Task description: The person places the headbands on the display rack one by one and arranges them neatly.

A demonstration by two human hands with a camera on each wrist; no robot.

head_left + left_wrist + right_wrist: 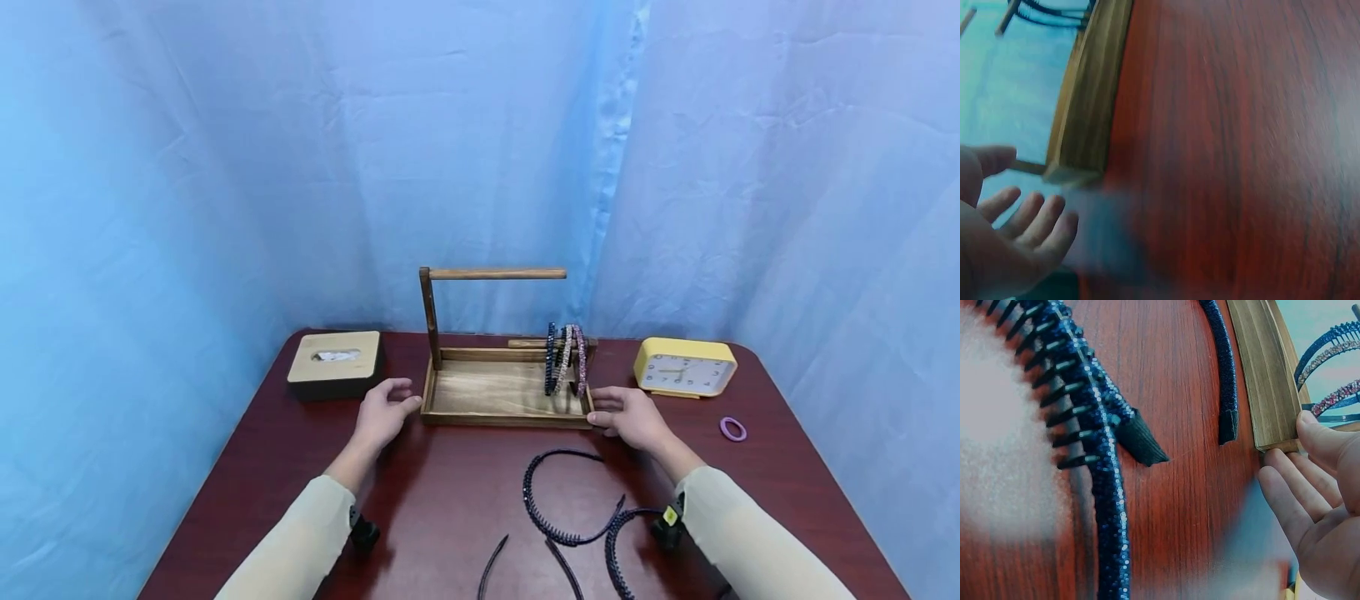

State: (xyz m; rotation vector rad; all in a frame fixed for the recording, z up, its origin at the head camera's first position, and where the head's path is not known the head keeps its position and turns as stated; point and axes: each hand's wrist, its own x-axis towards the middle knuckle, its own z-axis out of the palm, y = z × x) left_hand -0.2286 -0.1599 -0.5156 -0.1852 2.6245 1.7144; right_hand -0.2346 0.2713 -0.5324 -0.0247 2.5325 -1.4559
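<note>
A wooden tray stand (510, 421) sits at the back middle of the table, with a tall bar over its left side and a low bar at right. On the low bar hang a dark blue headband (551, 358), a pale glittery headband (564, 358) and a pink headband (581, 367). My left hand (384, 414) is beside the tray's left end, thumb and fingers spread, a gap showing between them and the wood. At the front right corner, my right hand (632, 417) touches the tray with extended fingers, its thumb near the rim.
Nearer me lie a dark toothed headband (536, 504), another toothed headband (613, 554) and a partly visible dark band (564, 568). A tissue box (334, 387) stands left; a yellow clock (686, 367) and a purple ring (732, 429) are at right. Blue curtains (480, 167) surround the table.
</note>
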